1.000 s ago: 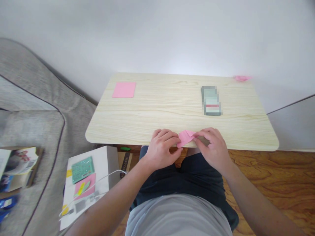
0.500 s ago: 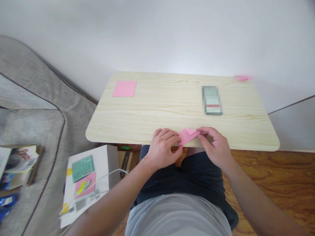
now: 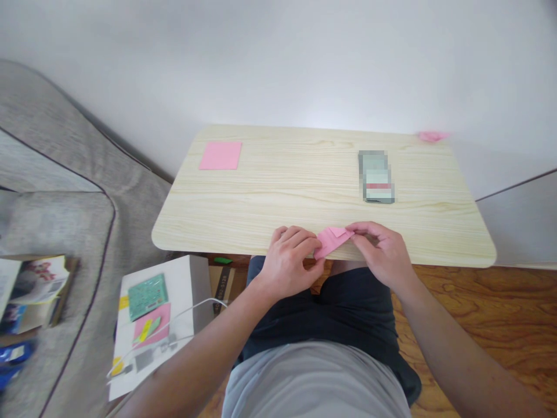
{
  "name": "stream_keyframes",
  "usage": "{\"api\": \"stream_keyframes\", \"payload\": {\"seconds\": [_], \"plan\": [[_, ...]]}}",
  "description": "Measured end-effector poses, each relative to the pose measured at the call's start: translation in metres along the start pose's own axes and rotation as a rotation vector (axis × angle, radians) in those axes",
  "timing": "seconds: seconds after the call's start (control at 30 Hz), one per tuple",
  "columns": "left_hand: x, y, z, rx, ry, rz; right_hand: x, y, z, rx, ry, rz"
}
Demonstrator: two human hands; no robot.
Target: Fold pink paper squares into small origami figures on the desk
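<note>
At the near edge of the pale wooden table (image 3: 278, 191), both my hands pinch a small folded pink paper (image 3: 331, 240). My left hand (image 3: 288, 260) grips its left end with curled fingers. My right hand (image 3: 383, 252) holds the right end, its fingertips pressed on a folded flap. The paper lies partly over the table's edge, and its lower part is hidden by my fingers.
A flat pink sheet (image 3: 220, 155) lies at the table's far left, a blurred card-like object (image 3: 376, 176) right of centre, a small pink folded piece (image 3: 430, 136) at the far right corner. A grey sofa (image 3: 56, 197) stands left; a white box (image 3: 152, 325) with papers and a cable sits on the floor.
My right hand's fingers have shifted slightly along the pink paper, pressing its flap flatter. The left hand stays nearly still. The view has drifted a little.
</note>
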State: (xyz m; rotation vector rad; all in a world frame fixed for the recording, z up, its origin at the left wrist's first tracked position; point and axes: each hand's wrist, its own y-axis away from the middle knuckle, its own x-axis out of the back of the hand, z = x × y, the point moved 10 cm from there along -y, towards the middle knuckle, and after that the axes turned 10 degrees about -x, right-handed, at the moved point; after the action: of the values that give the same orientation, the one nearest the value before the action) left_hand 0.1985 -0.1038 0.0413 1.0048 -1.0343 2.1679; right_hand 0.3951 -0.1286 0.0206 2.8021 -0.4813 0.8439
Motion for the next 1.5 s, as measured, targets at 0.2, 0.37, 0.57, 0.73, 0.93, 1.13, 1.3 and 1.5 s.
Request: {"api": "stream_keyframes", "payload": {"seconds": [0.2,0.37,0.57,0.73,0.93,1.13,1.3,1.5], "plan": [[0.001,-0.007,-0.009,0.034,-0.023,-0.004,-0.001,-0.010,-0.003,-0.024,-0.039,0.001],[0.003,-0.019,-0.023,0.059,-0.052,-0.007,-0.006,-0.024,-0.007,-0.023,-0.033,0.003],[0.000,-0.028,-0.035,0.085,-0.053,-0.039,-0.013,-0.031,-0.014,0.022,0.027,-0.008],[0.000,-0.028,-0.038,0.087,-0.033,-0.040,-0.012,-0.032,-0.025,0.166,0.185,0.031],[0.002,-0.028,-0.038,0.087,-0.029,-0.031,-0.016,-0.020,-0.043,0.392,0.300,0.101],[0.002,-0.027,-0.037,0.094,-0.031,-0.025,-0.038,-0.015,-0.049,0.441,0.367,0.049],[0.002,-0.026,-0.038,0.093,-0.027,-0.020,-0.026,-0.022,-0.051,0.423,0.282,0.107],[0.001,-0.025,-0.040,0.109,-0.039,-0.018,-0.004,-0.044,-0.027,0.225,0.262,0.121]]}}
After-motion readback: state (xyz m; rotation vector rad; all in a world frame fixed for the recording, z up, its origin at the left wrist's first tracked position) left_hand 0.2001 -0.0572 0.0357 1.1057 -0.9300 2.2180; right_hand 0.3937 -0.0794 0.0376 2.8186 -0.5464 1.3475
